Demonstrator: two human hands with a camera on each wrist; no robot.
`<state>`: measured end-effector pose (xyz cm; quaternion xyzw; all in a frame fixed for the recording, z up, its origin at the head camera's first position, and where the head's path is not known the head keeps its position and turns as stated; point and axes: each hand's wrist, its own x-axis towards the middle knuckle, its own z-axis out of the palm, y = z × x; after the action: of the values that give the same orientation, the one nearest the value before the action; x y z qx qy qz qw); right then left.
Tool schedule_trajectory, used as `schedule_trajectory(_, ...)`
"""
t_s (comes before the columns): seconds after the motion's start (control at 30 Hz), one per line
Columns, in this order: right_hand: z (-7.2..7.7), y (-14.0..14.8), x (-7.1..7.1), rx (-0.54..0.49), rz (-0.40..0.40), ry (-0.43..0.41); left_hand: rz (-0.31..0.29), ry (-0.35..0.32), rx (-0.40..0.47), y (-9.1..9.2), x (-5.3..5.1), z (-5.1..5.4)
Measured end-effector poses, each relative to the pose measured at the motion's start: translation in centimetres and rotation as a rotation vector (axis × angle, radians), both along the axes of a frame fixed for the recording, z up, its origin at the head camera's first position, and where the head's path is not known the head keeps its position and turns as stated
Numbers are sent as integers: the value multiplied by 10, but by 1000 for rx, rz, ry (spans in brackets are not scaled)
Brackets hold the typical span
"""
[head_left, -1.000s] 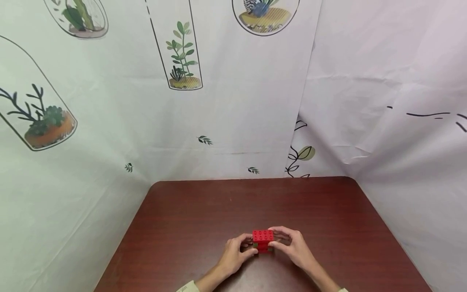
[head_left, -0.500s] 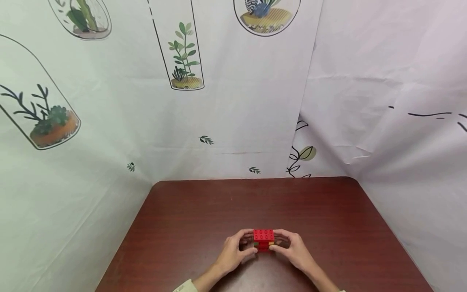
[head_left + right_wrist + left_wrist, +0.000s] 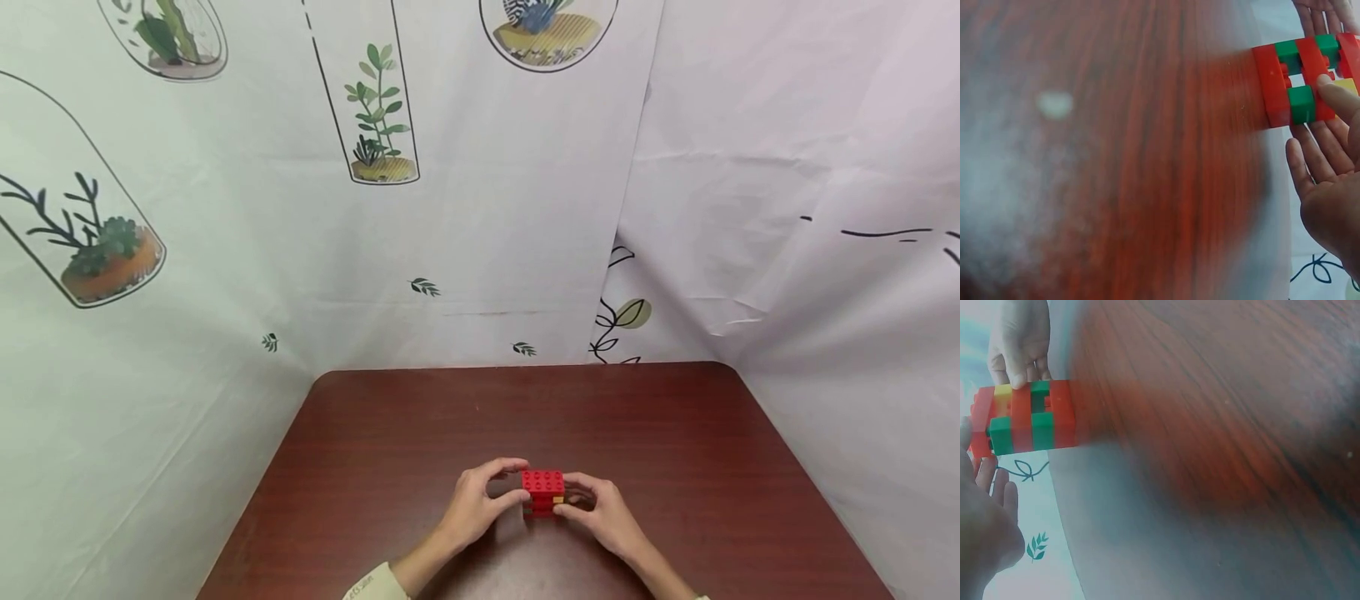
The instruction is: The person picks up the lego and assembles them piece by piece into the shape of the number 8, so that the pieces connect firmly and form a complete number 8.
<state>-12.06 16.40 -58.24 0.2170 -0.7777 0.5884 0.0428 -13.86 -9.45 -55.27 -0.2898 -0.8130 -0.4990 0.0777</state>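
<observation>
A stack of red, green and yellow toy building bricks stands upright on the table, with a studded red brick on top. Small green bricks and a yellow brick sit between the red layers, leaving gaps. My left hand holds the top red brick at its left end, thumb in front and fingers behind. On the other side, my right hand grips the stack lower down. Its thumb presses the middle red brick, while its fingers reach behind, partly hidden.
The brown wooden tabletop has rounded far corners. White cloth printed with plants hangs behind it and along both sides.
My left hand has risen from the stack's lower left side to the top brick. My right hand's fingers shifted down slightly from the upper edge. The stack has hardly moved.
</observation>
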Motion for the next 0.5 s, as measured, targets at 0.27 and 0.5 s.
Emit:
schedule_trajectory(0.27, 0, 0, -1, 9, -7, -39, 9, 11, -28, 1, 2, 0)
schedule_trajectory(0.5, -1, 2, -3, 15, -7, -78, 27, 1, -26, 3, 2, 1)
